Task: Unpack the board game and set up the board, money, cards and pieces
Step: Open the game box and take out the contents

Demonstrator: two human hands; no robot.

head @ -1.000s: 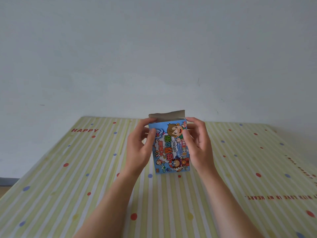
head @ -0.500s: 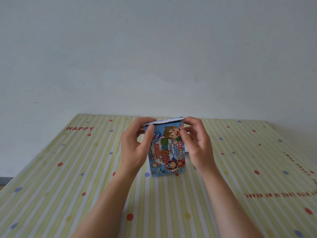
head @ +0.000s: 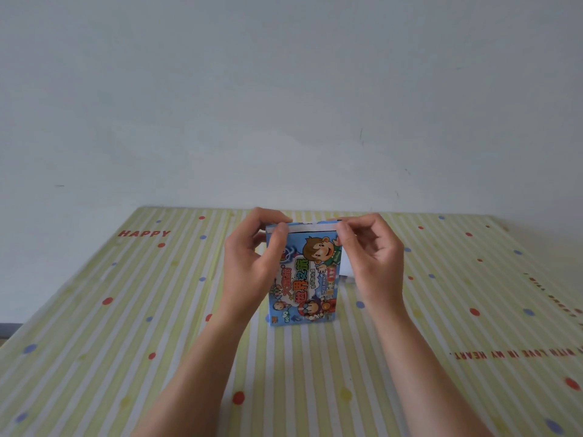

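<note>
A person's two bare hands hold a small blue game box (head: 304,279) that stands upright on a table (head: 94,357). The view looks forward and down along both forearms.

The left hand (head: 252,266) grips the box's upper left corner. Its thumb lies on the front face, just below the top edge, and its fingers (head: 268,216) curl over the top toward the back. The right hand (head: 373,263) pinches the upper right corner between thumb and first finger, while its other fingers curl loosely, apart from the box. The box's top edge runs between the two sets of fingertips, with a thin dark line under the top flap. Whether that flap is fully tucked in cannot be told.

Below the fingers, the front of the box shows cartoon children, clouds and large Chinese lettering. Its base rests on the table, between the wrists. A white panel (head: 346,263) shows just beside the box's right side, in front of the right palm; what it is cannot be told.

The table's cloth has pale green and white stripes and red, blue and yellow dots. Well left of the left fingers, red letters read HAPPY (head: 143,234). Right of the right wrist, upside-down red lettering (head: 504,354) reads WITH LOVE IN MY HEART. Beyond the fingertips rises a plain pale wall (head: 284,89).
</note>
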